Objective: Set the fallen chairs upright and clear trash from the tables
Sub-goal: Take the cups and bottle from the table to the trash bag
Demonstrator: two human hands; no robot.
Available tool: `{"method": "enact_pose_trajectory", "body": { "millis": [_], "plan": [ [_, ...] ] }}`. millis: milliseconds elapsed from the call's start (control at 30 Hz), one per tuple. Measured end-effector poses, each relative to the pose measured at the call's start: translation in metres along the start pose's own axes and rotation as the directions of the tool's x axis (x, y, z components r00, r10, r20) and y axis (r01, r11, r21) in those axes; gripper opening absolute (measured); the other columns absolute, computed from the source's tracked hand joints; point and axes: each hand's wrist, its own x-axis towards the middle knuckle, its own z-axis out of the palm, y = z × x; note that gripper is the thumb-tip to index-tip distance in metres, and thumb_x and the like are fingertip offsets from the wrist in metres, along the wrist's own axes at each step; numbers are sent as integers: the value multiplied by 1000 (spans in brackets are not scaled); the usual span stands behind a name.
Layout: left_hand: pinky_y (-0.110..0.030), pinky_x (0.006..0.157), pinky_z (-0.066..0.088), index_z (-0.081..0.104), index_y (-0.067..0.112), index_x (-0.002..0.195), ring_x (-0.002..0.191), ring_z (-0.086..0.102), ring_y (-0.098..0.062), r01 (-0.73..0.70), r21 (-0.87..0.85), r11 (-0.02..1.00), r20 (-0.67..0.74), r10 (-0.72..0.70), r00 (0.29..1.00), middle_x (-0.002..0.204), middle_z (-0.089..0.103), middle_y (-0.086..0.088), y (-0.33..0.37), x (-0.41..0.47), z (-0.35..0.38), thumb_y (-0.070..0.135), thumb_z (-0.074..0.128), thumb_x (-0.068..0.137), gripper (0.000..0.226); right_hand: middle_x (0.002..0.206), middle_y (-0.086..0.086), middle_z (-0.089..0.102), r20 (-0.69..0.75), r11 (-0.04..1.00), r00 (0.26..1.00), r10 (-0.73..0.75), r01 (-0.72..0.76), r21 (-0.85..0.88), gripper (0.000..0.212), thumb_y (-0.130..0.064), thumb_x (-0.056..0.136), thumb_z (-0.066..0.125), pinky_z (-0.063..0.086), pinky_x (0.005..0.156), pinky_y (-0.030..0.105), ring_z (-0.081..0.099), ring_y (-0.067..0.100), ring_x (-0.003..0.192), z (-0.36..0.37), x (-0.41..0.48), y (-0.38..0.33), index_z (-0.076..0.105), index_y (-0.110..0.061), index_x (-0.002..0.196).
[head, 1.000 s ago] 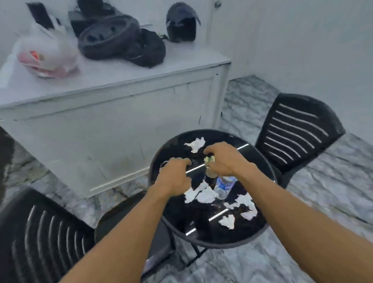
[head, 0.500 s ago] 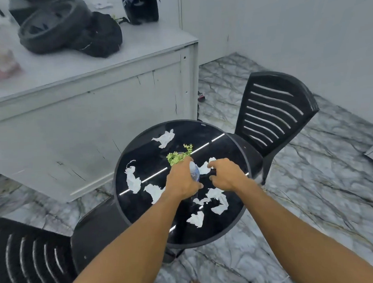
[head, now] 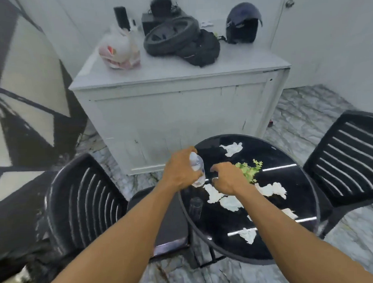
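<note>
**A:** What has the left hand got?

**B:** Its grip is wrapped round a clear plastic water bottle, held over the left edge of the round black glass worktop. The bottle looks light, thin-walled and probably slick, so hold it round the middle, gently.

**A:** And the right hand?

**B:** It is curled near the centre, beside a green leafy sprig. I cannot tell whether that grip holds anything. Torn white paper scraps lie around it, limp and best pinched.

**A:** The room?

**B:** Black slatted chairs stand upright either side, on a marbled floor.
</note>
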Motion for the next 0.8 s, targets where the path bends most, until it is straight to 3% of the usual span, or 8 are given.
{"method": "enact_pose_trajectory", "body": {
  "millis": [133, 233, 300, 433, 500, 633, 800],
  "plan": [
    [-36, 69, 55, 52, 33, 97, 80, 62, -20, 142, -21, 990, -177, -144, 974, 88, 63, 7, -69, -40, -94, 28, 81, 60, 47, 117, 5, 68, 17, 983, 982, -186, 186, -2, 40, -20, 79, 60, 47, 82, 31, 62, 29, 106, 13, 23, -119, 66, -22, 118],
    [-38, 69, 56, 53, 33, 93, 77, 63, -20, 230, -24, 973, -310, -226, 923, 85, 64, 6, -124, -81, -166, 31, 80, 59, 43, 127, 6, 64, 52, 945, 944, -326, 325, 31, 48, -21, 81, 63, 48, 92, 35, 59, 30, 115, 35, 31, -221, 59, -21, 129],
    [-40, 67, 57, 55, 30, 90, 74, 62, -19, 269, -45, 962, -387, -265, 883, 80, 64, 7, -161, -114, -211, 29, 81, 58, 41, 127, 7, 64, 61, 906, 904, -424, 422, 45, 44, -21, 82, 64, 49, 95, 37, 59, 30, 116, 51, 31, -292, 61, -20, 126],
    [-34, 62, 56, 56, 32, 93, 70, 63, -15, 364, -88, 927, -531, -353, 771, 79, 65, 8, -233, -184, -292, 32, 85, 56, 46, 105, 9, 70, 71, 804, 802, -593, 594, 4, 23, -23, 80, 62, 51, 76, 34, 64, 34, 98, 83, 15, -423, 67, -16, 100],
    [-30, 60, 55, 57, 33, 94, 69, 64, -13, 420, -100, 902, -586, -394, 708, 78, 65, 10, -267, -221, -324, 38, 86, 55, 49, 109, 9, 69, 77, 753, 752, -655, 658, -22, 30, -23, 79, 61, 52, 81, 37, 63, 32, 101, 105, 4, -478, 67, -16, 108],
    [-28, 59, 50, 55, 34, 94, 67, 60, -15, 561, -117, 820, -627, -499, 598, 76, 62, 11, -330, -292, -367, 36, 87, 56, 50, 106, 9, 69, 150, 659, 654, -742, 752, -18, 34, -20, 76, 58, 54, 79, 38, 62, 32, 101, 156, -17, -569, 67, -15, 109],
    [-36, 62, 53, 53, 28, 91, 75, 61, -25, 731, -144, 667, -586, -653, 480, 82, 63, 3, -404, -366, -377, 24, 81, 59, 42, 111, 13, 67, 347, 544, 519, -781, 838, -28, 38, -18, 78, 61, 53, 77, 36, 62, 34, 103, 226, -43, -650, 64, -17, 116]
  ]
}}
